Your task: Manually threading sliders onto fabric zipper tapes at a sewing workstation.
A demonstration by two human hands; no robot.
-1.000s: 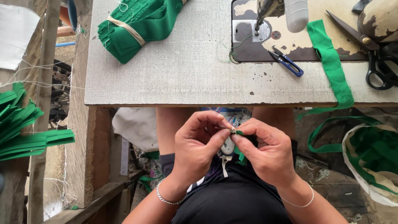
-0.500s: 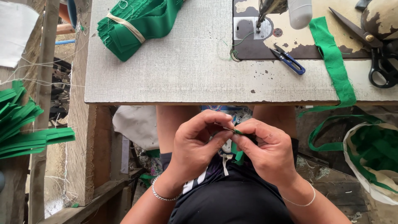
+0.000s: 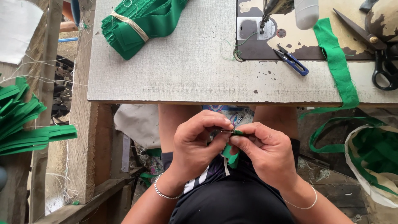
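Head view: the left hand (image 3: 195, 145) and the right hand (image 3: 265, 151) meet in the person's lap, below the near edge of the pale grey wooden surface (image 3: 186, 70). Their fingertips are pinched together on a small folded piece of green fabric (image 3: 231, 151), whose lower end hangs between the two hands. The left grip is closed with thumb and forefinger on a thin metal pin-like thing (image 3: 227, 131) at the top of the fabric; the right grip is closed on the fabric just beside it. What exactly the thin metal piece is cannot be told. Each wrist wears a thin bracelet. On the surface, beyond the hands, small blue-handled thread snips (image 3: 292, 61) lie near the worn base of a sewing machine (image 3: 265, 29). To the right of the snips, a long green fabric strip (image 3: 336, 62) runs across the surface and hangs over its near edge. Large black-handled scissors (image 3: 375, 54) lie at the surface's right end. At the surface's far left part lies a bundle of folded green fabric tied with a pale band (image 3: 137, 23). Off the surface's left side, a stack of green fabric strips (image 3: 25, 124) juts out. Below its right end stands a white bag of green fabric (image 3: 373, 161).
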